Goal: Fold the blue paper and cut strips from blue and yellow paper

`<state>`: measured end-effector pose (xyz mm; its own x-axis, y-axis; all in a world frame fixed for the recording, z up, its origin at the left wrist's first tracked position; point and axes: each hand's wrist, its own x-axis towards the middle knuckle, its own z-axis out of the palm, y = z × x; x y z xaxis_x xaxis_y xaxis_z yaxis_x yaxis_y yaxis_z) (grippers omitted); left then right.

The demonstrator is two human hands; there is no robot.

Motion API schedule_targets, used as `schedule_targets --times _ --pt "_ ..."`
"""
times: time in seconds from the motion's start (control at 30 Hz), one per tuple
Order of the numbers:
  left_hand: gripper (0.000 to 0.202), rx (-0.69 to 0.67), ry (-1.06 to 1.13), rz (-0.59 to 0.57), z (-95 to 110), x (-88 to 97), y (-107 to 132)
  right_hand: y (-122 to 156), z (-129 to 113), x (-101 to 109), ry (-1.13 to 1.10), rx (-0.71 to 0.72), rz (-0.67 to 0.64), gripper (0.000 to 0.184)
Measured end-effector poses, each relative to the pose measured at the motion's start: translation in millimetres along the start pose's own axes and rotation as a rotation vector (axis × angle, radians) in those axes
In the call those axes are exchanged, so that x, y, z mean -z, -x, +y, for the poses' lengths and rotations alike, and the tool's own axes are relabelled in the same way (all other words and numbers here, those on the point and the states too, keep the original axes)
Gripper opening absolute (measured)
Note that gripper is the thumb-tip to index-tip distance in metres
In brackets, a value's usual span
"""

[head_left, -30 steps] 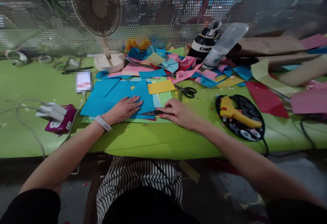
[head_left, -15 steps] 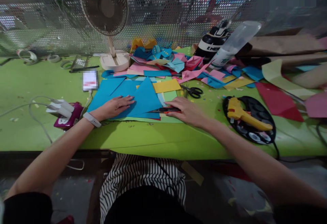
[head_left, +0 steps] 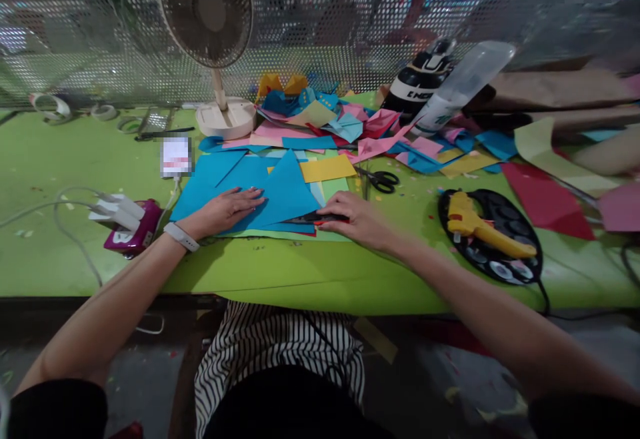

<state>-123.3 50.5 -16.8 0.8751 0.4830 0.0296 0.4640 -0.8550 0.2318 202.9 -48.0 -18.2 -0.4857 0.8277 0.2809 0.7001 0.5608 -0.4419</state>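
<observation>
My left hand (head_left: 234, 207) lies flat on blue paper (head_left: 287, 192), its fingers stretched out near the middle of the sheet. A raised, pointed flap of the blue paper stands just right of those fingertips. My right hand (head_left: 353, 217) is closed around what looks like a utility knife (head_left: 307, 217), dark with red on its handle. Its thin tip points left and reaches the lower edge of the blue flap. Beneath and behind the blue paper lie other sheets, among them a yellow strip (head_left: 327, 169) and a pale green sheet (head_left: 339, 187).
Black scissors (head_left: 384, 181) lie beyond my right hand. To the right, a yellow glue gun (head_left: 487, 229) rests on a black palette (head_left: 525, 252). Folded paper scraps (head_left: 370, 129), a fan (head_left: 227, 119) and bottles (head_left: 415, 89) line the back. Left are a phone (head_left: 176, 157) and plugged chargers (head_left: 120, 215).
My right hand and the knife have shifted slightly left along the lower edge of the blue paper. My left hand stays in place on the sheet.
</observation>
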Motion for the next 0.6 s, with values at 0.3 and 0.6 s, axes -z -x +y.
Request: schedule_targets --times 0.3,0.6 --pt "0.047 0.005 -0.010 -0.013 1.2 1.7 0.0 -7.4 -7.7 -4.7 0.013 0.010 -0.004 0.027" --pt "0.046 0.015 0.002 -0.014 3.9 2.1 0.1 -7.6 -11.2 -9.8 0.010 -0.002 0.021 0.027"
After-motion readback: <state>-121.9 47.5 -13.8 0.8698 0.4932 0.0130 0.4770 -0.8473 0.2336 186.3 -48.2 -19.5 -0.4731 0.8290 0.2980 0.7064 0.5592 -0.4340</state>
